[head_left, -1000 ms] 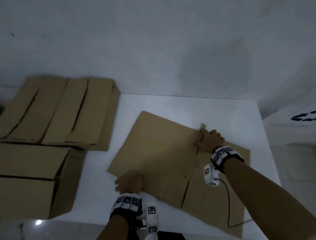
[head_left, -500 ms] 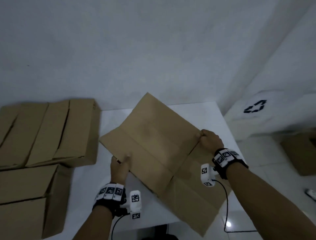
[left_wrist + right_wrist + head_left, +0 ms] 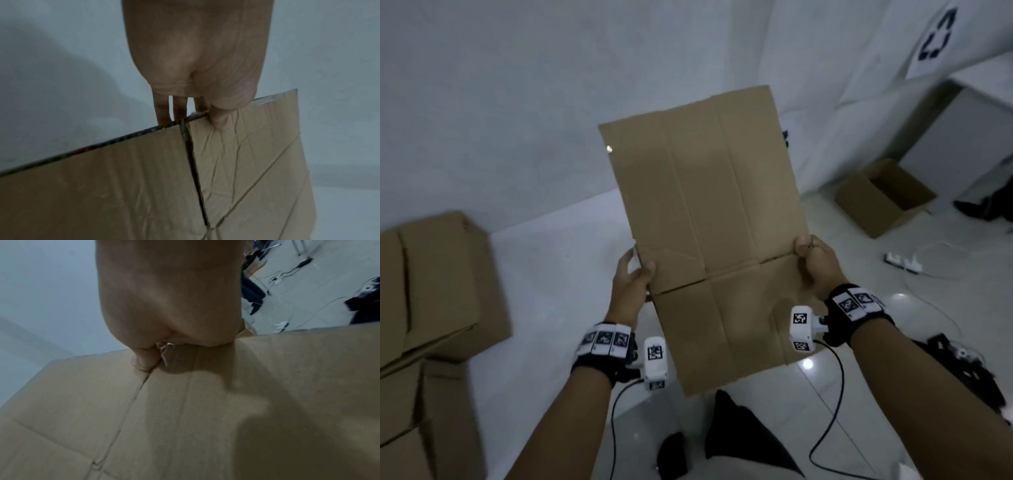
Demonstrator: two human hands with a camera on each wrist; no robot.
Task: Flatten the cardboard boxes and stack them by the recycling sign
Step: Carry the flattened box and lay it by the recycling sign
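Note:
A flattened cardboard box point(image 3: 709, 212) hangs in the air in front of me, held upright and tilted. My left hand point(image 3: 635, 274) pinches its left edge, thumb on the near face and fingers behind it. My right hand point(image 3: 813, 257) grips the right edge at the flap seam. The left wrist view shows the thumb point(image 3: 220, 120) on the flattened cardboard box point(image 3: 144, 186); the right wrist view shows the thumb point(image 3: 144, 360) beside a slit in the flattened cardboard box point(image 3: 205, 410). The recycling sign point(image 3: 936, 34) is on the wall at the upper right.
Several unflattened cardboard boxes point(image 3: 431, 291) stand on the white table point(image 3: 551, 267) at the left. An open box point(image 3: 880, 198) sits on the floor under the sign. Cables and a power strip point(image 3: 902, 262) lie on the floor at the right, dark gear point(image 3: 962, 366) lower right.
Both hands have lifted the flattened box off the table and raised it upright. The view has swung right, so the sign and the floor box now show.

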